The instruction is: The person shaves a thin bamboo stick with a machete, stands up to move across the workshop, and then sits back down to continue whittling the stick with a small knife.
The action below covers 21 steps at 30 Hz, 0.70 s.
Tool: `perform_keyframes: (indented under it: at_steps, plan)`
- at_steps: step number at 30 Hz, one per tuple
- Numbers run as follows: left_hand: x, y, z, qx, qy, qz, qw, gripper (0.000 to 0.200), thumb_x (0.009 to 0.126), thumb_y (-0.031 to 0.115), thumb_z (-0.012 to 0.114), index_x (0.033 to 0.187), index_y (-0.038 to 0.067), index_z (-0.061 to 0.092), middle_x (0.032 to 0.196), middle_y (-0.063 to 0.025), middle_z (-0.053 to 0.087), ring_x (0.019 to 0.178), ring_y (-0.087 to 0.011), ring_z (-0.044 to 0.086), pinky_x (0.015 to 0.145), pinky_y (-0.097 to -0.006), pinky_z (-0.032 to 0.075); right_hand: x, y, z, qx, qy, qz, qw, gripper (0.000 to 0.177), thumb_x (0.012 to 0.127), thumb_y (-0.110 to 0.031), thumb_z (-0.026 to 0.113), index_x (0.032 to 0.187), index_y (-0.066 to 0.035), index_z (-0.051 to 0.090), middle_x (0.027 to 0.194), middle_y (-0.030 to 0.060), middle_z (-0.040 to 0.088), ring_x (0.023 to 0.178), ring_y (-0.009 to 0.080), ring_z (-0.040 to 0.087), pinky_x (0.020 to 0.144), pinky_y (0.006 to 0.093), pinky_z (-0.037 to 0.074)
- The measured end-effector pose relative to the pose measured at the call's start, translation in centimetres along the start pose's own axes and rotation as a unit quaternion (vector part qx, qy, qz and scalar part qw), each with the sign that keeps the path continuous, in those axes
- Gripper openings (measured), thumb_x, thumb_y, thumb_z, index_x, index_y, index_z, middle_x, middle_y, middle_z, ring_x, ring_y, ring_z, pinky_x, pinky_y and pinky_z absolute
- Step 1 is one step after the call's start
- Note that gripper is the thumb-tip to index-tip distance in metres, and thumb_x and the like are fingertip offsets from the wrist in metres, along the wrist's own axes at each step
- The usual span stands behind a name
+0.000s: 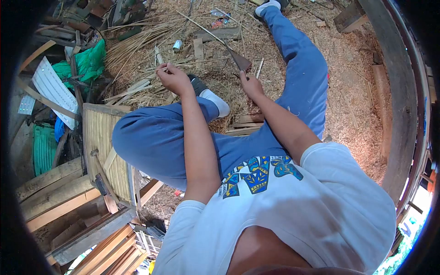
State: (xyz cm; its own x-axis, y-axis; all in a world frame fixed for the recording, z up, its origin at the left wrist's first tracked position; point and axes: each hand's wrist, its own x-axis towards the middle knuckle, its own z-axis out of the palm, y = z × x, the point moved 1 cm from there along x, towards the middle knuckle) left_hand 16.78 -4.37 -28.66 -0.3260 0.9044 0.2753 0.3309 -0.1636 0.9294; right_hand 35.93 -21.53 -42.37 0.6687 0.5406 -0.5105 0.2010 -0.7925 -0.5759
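My left hand (176, 81) is closed in a pinch at the end of a thin bamboo strip (145, 73), beside my shoe. My right hand (251, 85) wraps round the dark handle of a knife (240, 60). Its broad, brownish blade narrows toward the upper left, away from my body. A long pale strip (201, 26) lies beyond the blade tip, in line with it. Both forearms reach forward over my blue trousers, the left knee bent and the right leg stretched out.
Shavings cover the ground, with a pile of bamboo strips (137, 48) and a can (177, 45). On my left are a wooden stool-like block (103, 133) with a hammer (101, 172) on it, planks and green netting (87, 64). A thick beam (398, 91) stands right.
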Motion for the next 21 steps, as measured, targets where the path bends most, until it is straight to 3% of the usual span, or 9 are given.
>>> perform_keyframes:
  at_steps: [6, 9, 13, 16, 19, 21]
  plan:
    - [0.2, 0.2, -0.5, 0.045, -0.005, 0.019, 0.999, 0.008, 0.101, 0.007, 0.058, 0.105, 0.0, 0.056, 0.088, -0.0142, 0.065, 0.067, -0.0242, 0.07, 0.057, -0.0342, 0.058, 2.5, 3.5, 2.9, -0.002, -0.068, 0.087, 0.994, 0.09, 0.094, -0.075, 0.042, 0.107, 0.01, 0.071, 0.11, 0.0343, 0.07, 0.109, 0.0473, 0.067, 0.096, 0.0511, 0.05]
    - [0.1, 0.1, -0.1, 0.01, -0.006, 0.003, 1.0, 0.008, 0.101, 0.007, 0.059, 0.105, 0.0, 0.056, 0.088, -0.0142, 0.066, 0.067, -0.0239, 0.07, 0.057, -0.033, 0.06, 2.2, 2.4, 2.2, -0.003, -0.03, 0.066, 0.997, 0.09, 0.094, -0.075, 0.043, 0.105, 0.01, 0.071, 0.106, 0.0332, 0.071, 0.105, 0.0474, 0.068, 0.093, 0.051, 0.051]
    - [0.1, 0.0, 0.1, 0.022, -0.004, 0.0, 1.0, 0.009, 0.1, 0.01, 0.06, 0.103, 0.002, 0.058, 0.088, -0.0152, 0.067, 0.069, -0.0276, 0.069, 0.062, -0.0383, 0.056, 0.2, -1.1, 0.1, 0.008, 0.035, -0.023, 0.999, 0.09, 0.093, -0.076, 0.044, 0.102, 0.009, 0.072, 0.102, 0.0318, 0.071, 0.102, 0.0467, 0.069, 0.09, 0.0497, 0.052]
    - [0.3, -1.1, 0.2, 0.043, -0.003, 0.022, 0.999, 0.012, 0.1, 0.013, 0.061, 0.102, 0.002, 0.059, 0.086, -0.015, 0.068, 0.071, -0.0307, 0.068, 0.067, -0.0424, 0.053, 0.4, 0.3, 0.9, 0.028, 0.052, -0.031, 0.998, 0.088, 0.094, -0.074, 0.044, 0.099, 0.009, 0.072, 0.101, 0.0319, 0.071, 0.102, 0.0459, 0.069, 0.09, 0.0492, 0.052]
    - [0.5, -1.7, 0.5, 0.018, 0.002, 0.024, 1.0, 0.013, 0.1, 0.015, 0.062, 0.102, 0.003, 0.059, 0.084, -0.0141, 0.068, 0.072, -0.0314, 0.068, 0.068, -0.0435, 0.051, 0.6, 2.6, 1.2, -0.014, -0.087, 0.061, 0.994, 0.089, 0.094, -0.072, 0.043, 0.123, 0.008, 0.068, 0.126, 0.0348, 0.065, 0.12, 0.0471, 0.063, 0.104, 0.0504, 0.047]
    - [0.6, -2.2, 0.6, 0.02, 0.011, 0.038, 0.999, 0.012, 0.1, 0.014, 0.061, 0.103, 0.003, 0.059, 0.082, -0.0132, 0.067, 0.069, -0.029, 0.068, 0.066, -0.0416, 0.052, 2.3, 3.6, 3.5, 0.024, -0.076, 0.09, 0.993, 0.085, 0.095, -0.072, 0.044, 0.103, 0.008, 0.07, 0.106, 0.0323, 0.07, 0.106, 0.0453, 0.068, 0.094, 0.0501, 0.05]
